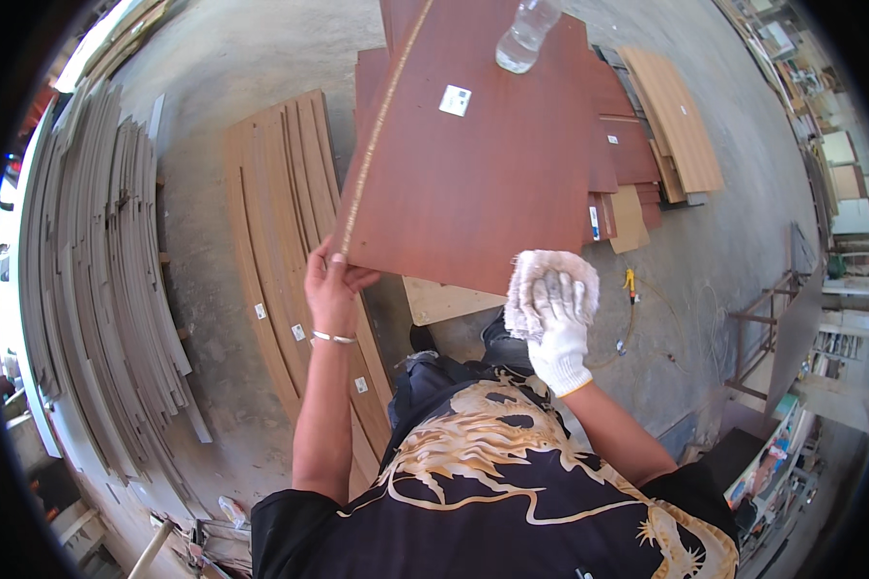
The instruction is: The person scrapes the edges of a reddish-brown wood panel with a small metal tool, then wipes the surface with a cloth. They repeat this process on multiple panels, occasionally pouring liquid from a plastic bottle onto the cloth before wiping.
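A reddish-brown wood-veneer panel [471, 174] lies in front of me, with a pale unfinished strip running along its left edge. At its near left corner, my bare left hand [335, 282] grips the edge, thumb on top, a metal bracelet on the wrist. My right hand [561, 315], in a white knit glove, presses a folded whitish cloth [550, 271] by the panel's near right corner; whether the cloth touches the panel I cannot tell. A clear plastic bottle [525, 40] rests toward the far end, beyond a white label [455, 100] stuck on the panel.
Long brown boards [282, 217] lie on the floor to the left, beside a large stack of grey strips [108, 289]. More reddish panels [630, 148] and light wood boards [670, 116] are at the right. A yellow air blow gun [629, 282] with hose lies on the concrete near a metal-framed stand [775, 326].
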`<action>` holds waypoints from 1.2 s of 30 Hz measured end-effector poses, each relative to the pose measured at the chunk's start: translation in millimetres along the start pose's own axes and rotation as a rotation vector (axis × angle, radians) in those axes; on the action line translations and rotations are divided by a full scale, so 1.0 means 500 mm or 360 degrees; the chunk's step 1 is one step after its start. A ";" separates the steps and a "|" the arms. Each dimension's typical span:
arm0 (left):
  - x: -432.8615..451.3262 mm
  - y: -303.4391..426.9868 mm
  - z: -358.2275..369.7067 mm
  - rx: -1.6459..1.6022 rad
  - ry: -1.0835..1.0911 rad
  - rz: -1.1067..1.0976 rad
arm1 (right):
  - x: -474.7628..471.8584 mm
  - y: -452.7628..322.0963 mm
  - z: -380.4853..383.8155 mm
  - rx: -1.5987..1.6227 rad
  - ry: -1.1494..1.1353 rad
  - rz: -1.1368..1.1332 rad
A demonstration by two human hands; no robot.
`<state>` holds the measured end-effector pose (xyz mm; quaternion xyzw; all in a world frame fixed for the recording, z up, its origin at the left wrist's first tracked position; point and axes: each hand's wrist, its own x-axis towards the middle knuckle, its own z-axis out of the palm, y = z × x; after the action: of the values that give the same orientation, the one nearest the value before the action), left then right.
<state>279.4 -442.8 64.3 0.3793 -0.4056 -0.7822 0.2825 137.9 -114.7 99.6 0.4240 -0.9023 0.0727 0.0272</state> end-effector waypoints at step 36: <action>-0.154 -0.127 0.090 -0.0416 0.0390 -0.0042 | 0.717 -0.242 0.054 0.0511 -0.0584 -0.0983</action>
<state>276.3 -333.9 55.6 0.4371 -0.2580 -0.7797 0.3666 2.2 -467.7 125.6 0.6804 -0.6993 0.1244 -0.1806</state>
